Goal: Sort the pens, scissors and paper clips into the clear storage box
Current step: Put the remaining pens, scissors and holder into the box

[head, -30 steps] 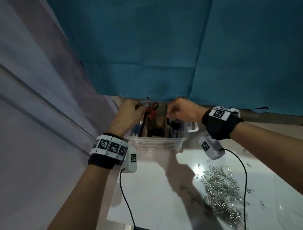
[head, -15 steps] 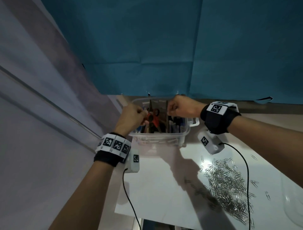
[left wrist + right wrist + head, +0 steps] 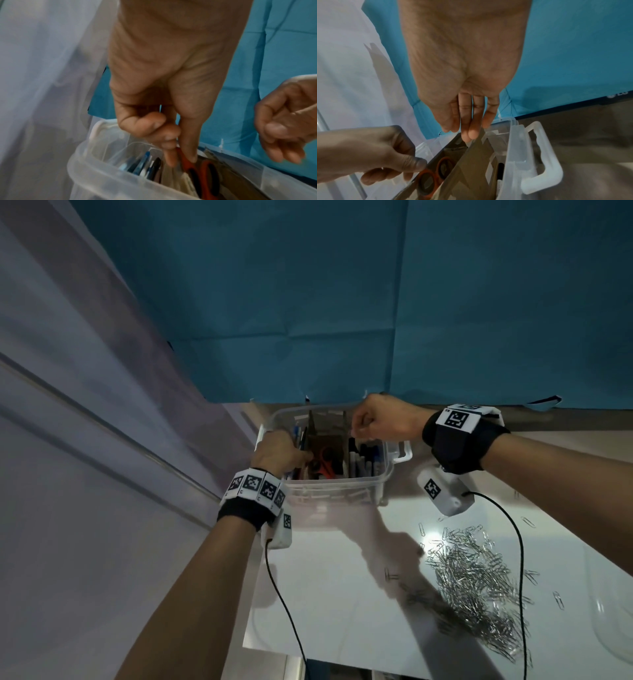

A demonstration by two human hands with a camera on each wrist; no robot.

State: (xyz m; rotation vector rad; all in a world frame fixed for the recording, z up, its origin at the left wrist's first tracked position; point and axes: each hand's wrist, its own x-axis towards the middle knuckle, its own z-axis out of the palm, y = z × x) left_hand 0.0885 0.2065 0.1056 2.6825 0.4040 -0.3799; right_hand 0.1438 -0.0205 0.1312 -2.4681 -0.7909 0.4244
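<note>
Box: clear. Scissors: orange handles. Dividers: brown. Pens: blue, black. Clips: silver. Backdrop: teal. Wristbands: black, with black-and-white square markers. Table: white.

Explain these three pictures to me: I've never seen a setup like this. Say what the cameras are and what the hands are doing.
No machine here: a person wears a head camera and one camera on each wrist. The head view shows both hands at a clear box on a white table. The left hand pinches the orange scissors standing in the middle compartment. The right hand touches a brown divider with its fingertips. Pens already stand in the box. A pile of paper clips still lies on the table.
</note>
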